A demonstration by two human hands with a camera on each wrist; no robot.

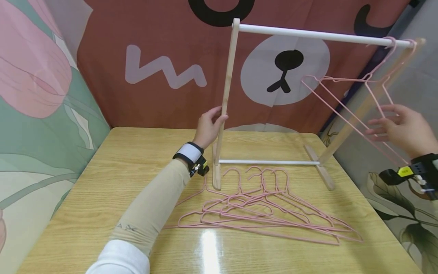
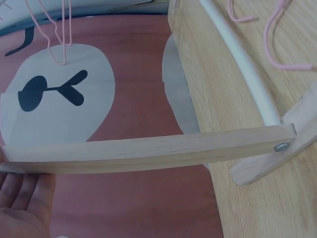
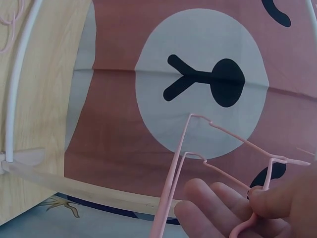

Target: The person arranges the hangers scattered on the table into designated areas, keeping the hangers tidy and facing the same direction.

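My left hand point(image 1: 207, 127) holds the left wooden post point(image 1: 227, 83) of a small clothes rack, thumb on the near side. In the left wrist view, its fingers point(image 2: 25, 191) lie along the post's edge. Two pink clothes hangers point(image 1: 366, 80) hang by their hooks at the right end of the rack's white top rod point(image 1: 308, 34). At their lower right side is my right hand point(image 1: 403, 127). Its thumb point(image 3: 277, 201) pinches a hanger's wire against the fingers in the right wrist view, the other fingers loosely spread.
Several pink hangers point(image 1: 260, 219) lie overlapping on the wooden table point(image 1: 102, 213), in front of the rack's lower white rod point(image 1: 267, 162). The rack stands on wooden feet point(image 1: 319, 167) near the back edge. Behind it hangs a brown patterned cloth point(image 1: 164, 102).
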